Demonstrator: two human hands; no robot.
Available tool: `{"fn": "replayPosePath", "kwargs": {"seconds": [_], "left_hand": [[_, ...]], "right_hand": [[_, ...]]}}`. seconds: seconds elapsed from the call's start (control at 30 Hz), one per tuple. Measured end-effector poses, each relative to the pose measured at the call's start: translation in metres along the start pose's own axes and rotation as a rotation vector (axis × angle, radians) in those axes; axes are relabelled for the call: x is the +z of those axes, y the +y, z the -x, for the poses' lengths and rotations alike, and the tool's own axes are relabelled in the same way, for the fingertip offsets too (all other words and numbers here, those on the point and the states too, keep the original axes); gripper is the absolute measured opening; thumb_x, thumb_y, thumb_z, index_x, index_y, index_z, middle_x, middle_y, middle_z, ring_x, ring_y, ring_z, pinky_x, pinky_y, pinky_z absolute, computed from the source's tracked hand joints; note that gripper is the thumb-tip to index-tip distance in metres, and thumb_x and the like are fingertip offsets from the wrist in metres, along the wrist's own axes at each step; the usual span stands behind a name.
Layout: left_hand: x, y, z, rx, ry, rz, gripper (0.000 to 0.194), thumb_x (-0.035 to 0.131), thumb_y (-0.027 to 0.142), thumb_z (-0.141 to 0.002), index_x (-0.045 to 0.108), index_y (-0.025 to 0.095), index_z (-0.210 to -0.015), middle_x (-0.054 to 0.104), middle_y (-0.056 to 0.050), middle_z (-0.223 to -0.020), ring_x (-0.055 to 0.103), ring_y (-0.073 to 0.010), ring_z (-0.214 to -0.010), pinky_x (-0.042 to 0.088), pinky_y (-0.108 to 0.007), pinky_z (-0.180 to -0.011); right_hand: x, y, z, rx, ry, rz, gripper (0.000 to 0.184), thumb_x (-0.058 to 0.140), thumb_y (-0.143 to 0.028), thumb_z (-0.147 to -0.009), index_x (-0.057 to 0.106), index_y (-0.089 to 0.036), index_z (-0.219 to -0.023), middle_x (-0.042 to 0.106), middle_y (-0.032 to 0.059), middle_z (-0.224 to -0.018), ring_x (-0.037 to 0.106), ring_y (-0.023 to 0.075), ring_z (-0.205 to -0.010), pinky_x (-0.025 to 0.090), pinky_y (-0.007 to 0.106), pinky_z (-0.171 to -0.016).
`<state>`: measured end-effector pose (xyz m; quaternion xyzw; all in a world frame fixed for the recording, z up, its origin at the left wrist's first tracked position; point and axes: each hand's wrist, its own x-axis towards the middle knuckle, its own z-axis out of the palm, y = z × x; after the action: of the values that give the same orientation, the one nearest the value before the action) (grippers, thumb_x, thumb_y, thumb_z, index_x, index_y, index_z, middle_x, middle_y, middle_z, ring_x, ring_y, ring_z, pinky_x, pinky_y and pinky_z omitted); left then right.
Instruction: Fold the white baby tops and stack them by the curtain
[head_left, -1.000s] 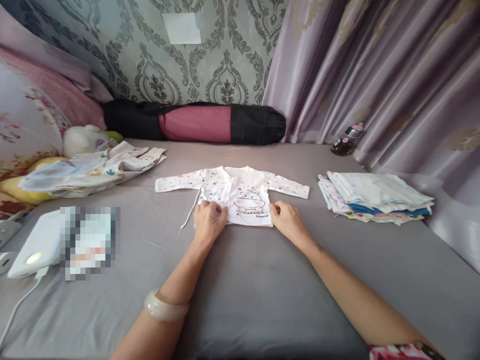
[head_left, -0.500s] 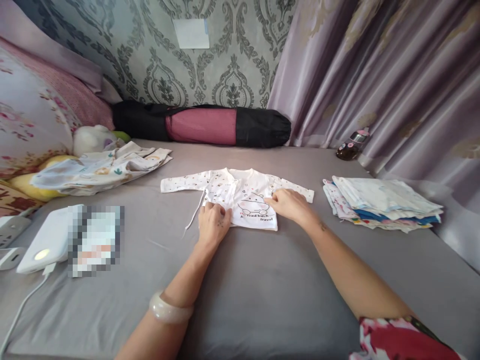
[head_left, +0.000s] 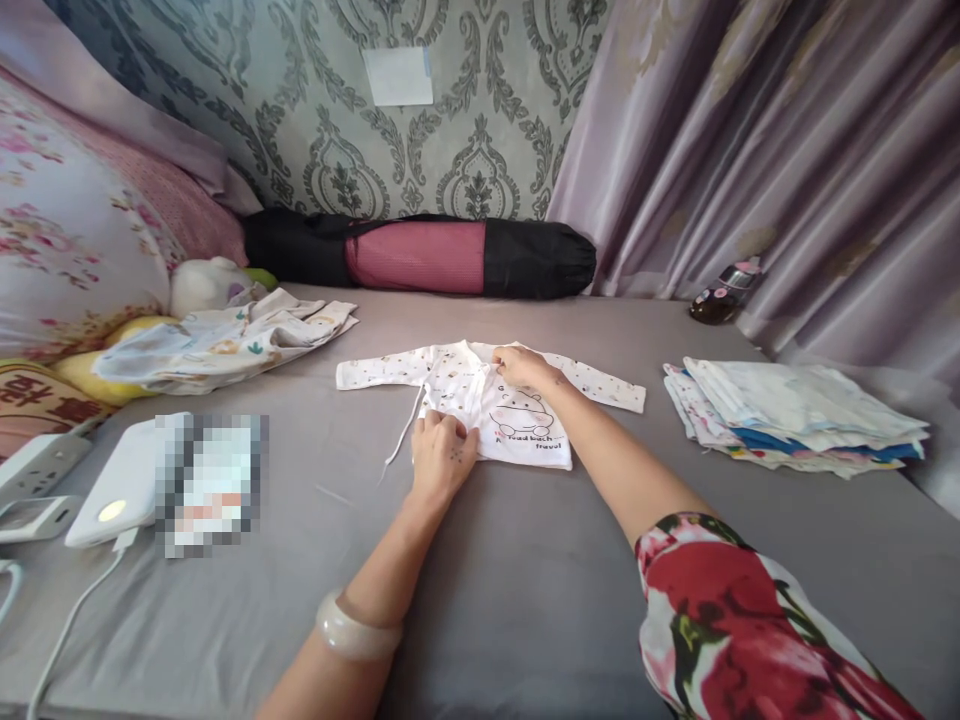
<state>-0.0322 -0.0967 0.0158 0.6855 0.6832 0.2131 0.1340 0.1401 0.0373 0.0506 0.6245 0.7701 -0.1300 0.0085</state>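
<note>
A small white baby shirt (head_left: 525, 425) with a cartoon print lies spread flat on the grey bed sheet (head_left: 525, 600), sleeves out to both sides. My left hand (head_left: 442, 455) rests on its lower left hem, fingers curled and pressing the cloth down. My right hand (head_left: 519, 366) reaches across to the shirt's neckline, fingers bent and pinching the fabric there. A white tie string (head_left: 401, 440) trails from the shirt's left side.
A stack of folded baby clothes (head_left: 795, 415) sits at the right. Unfolded clothes (head_left: 225, 340) and a plush toy (head_left: 199, 285) lie at the left. A black and pink roll bag (head_left: 420, 255) lies along the wall. A white device (head_left: 120, 485) with cable is near left. A bottle (head_left: 724, 295) stands by the curtain.
My right hand has moved from the shirt's lower right hem up to its neckline. My left hand has stayed on the lower left hem.
</note>
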Motion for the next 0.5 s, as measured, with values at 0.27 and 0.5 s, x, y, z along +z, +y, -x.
{"fn": "replayPosePath", "kwargs": {"seconds": [0.27, 0.5], "left_hand": [[0.000, 0.000, -0.001, 0.007, -0.002, -0.019, 0.018, 0.056, 0.030, -0.084, 0.065, 0.019, -0.073, 0.061, -0.010, -0.096, 0.057, -0.0261, -0.095, 0.044, -0.039, -0.090], [-0.002, 0.002, 0.002, 0.018, 0.025, -0.061, 0.012, 0.056, 0.029, -0.083, 0.062, 0.019, -0.084, 0.061, -0.011, -0.097, 0.057, -0.0273, -0.097, 0.045, -0.040, -0.090]], "right_hand": [[0.028, -0.025, 0.014, 0.166, 0.328, -0.092, 0.030, 0.034, -0.021, -0.097, 0.057, -0.020, -0.116, 0.060, 0.0105, -0.120, 0.055, 0.0238, -0.110, 0.043, 0.033, -0.086], [0.055, -0.042, 0.031, 0.183, 0.454, -0.064, 0.035, 0.027, -0.020, -0.099, 0.054, -0.015, -0.121, 0.058, 0.0144, -0.120, 0.049, 0.0273, -0.111, 0.039, 0.037, -0.093]]}}
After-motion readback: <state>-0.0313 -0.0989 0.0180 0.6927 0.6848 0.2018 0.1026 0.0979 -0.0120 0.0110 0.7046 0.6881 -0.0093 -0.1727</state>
